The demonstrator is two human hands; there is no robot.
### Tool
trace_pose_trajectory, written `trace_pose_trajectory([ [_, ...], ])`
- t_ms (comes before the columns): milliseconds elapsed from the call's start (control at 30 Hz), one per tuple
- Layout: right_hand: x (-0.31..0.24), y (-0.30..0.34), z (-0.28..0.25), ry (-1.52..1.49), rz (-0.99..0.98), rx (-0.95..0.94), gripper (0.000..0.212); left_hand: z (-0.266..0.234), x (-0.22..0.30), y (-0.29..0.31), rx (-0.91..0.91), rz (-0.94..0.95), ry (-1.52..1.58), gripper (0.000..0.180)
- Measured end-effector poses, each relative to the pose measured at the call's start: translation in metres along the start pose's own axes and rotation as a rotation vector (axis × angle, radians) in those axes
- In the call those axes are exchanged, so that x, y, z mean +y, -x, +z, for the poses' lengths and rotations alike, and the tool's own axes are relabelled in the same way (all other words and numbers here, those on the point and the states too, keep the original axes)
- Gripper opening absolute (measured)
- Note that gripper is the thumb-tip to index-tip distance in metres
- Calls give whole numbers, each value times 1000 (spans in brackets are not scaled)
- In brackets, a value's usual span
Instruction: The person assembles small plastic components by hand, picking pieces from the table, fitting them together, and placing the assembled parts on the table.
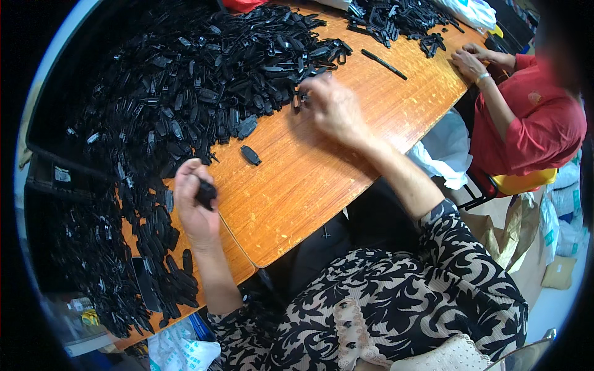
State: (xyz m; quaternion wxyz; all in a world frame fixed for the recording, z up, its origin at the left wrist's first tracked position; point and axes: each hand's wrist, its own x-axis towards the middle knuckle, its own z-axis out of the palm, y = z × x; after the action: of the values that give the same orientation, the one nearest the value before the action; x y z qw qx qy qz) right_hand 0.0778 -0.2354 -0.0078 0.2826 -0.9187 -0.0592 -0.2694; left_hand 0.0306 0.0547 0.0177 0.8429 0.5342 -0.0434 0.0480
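My left hand [193, 201] is closed around a black oval plastic piece [206, 194], just above the table at the near edge of the heap. Farther right, my right hand [337, 110] reaches to the heap's right edge with its fingers curled together. Motion blurs those fingertips, and small black bits show beside them; what they pinch cannot be made out. A single black oval piece [250, 155] lies on the wood between my hands. The large heap of black plastic parts [185, 93] covers the table's left and far side.
A black pen [383, 64] lies on the wooden table [297, 204]. Beyond it sits a second pile of black parts [396, 21]. A phone-like dark slab [146, 283] rests on the left parts. At right sits a person in red [526, 117], hands at the table edge, near a white bag [442, 145].
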Motion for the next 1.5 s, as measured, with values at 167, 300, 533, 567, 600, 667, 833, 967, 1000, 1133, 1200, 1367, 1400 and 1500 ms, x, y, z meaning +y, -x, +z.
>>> trace_pose_trajectory([
  [167,46,-16,14,333,-171,-8,38,-45,11,-16,121,87,-391,17],
  [300,12,12,27,159,-295,-78,40,-50,12,-16,65,349,-1127,24],
  [533,13,19,17,-326,-28,-92,29,-41,12,-8,-75,307,-1596,26],
  [567,20,18,16,-352,13,-66,23,-36,14,-9,-40,249,-1517,21],
  [600,22,18,15,-366,51,-44,20,-34,15,-8,-2,190,-1439,17],
  [667,23,20,12,-423,85,6,19,-32,11,-8,-11,191,-1315,18],
  [833,8,32,6,-238,-103,-91,21,-20,-6,0,-174,108,-793,20],
  [967,-17,31,9,-52,-353,-222,22,5,-19,10,-267,43,-727,19],
  [1000,-18,29,13,-15,-340,-273,21,10,-20,12,-272,-31,-762,19],
  [1133,-22,20,18,-65,-354,-264,16,11,-24,11,-290,-185,-836,27],
  [1200,-27,15,15,-155,-280,-176,20,12,-27,13,-261,-53,-674,34],
  [1367,-29,6,22,26,-611,-238,29,9,-25,12,-306,-102,-747,43],
  [1400,-30,4,20,25,-615,-239,29,6,-26,12,-334,-102,-787,44],
  [1500,-27,-2,14,-34,-455,-325,15,6,-27,10,-317,-109,-772,38],
])
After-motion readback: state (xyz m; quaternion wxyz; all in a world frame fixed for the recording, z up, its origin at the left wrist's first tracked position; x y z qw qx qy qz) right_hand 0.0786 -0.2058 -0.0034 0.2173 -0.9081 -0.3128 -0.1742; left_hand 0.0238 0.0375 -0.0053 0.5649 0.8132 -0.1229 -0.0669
